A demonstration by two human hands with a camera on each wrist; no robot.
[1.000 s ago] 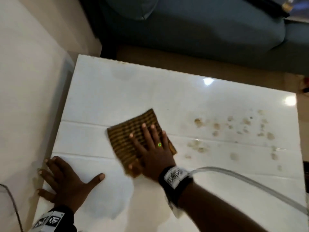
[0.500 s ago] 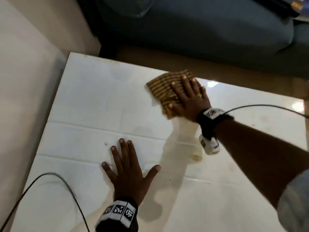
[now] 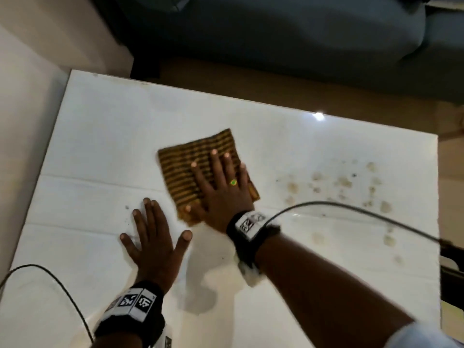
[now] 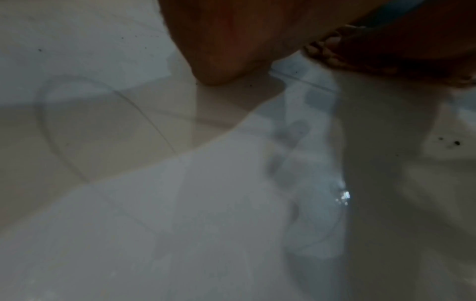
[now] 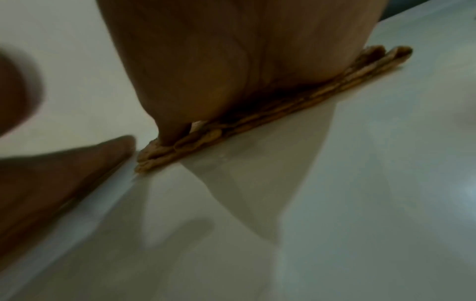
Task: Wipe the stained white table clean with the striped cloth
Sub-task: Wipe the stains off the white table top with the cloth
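Observation:
A folded brown-and-yellow striped cloth [image 3: 185, 172] lies flat on the white table [image 3: 105, 136] near its middle. My right hand [image 3: 221, 187] presses down on the cloth with fingers spread and straight. My left hand [image 3: 153, 237] rests flat on the bare tabletop just left of and nearer than the cloth, fingers spread. Brown stain spots [image 3: 344, 184] dot the table to the right of the cloth. In the right wrist view the palm [image 5: 231, 61] sits on the cloth's edge [image 5: 270, 116]. The left wrist view shows a thumb [image 4: 226, 51] on the tabletop and the cloth [image 4: 332, 53] beyond.
A dark blue-grey sofa [image 3: 276, 33] stands beyond the table's far edge, across a strip of brown floor [image 3: 276, 91]. A wall [image 3: 30, 84] runs along the left side. Black cables [image 3: 351, 212] trail from both wrists over the table. A damp smear [image 3: 200, 295] lies between my forearms.
My right hand has pulled the cloth back from the table's far edge to the middle. My left hand stays flat on the table, now right beside the cloth.

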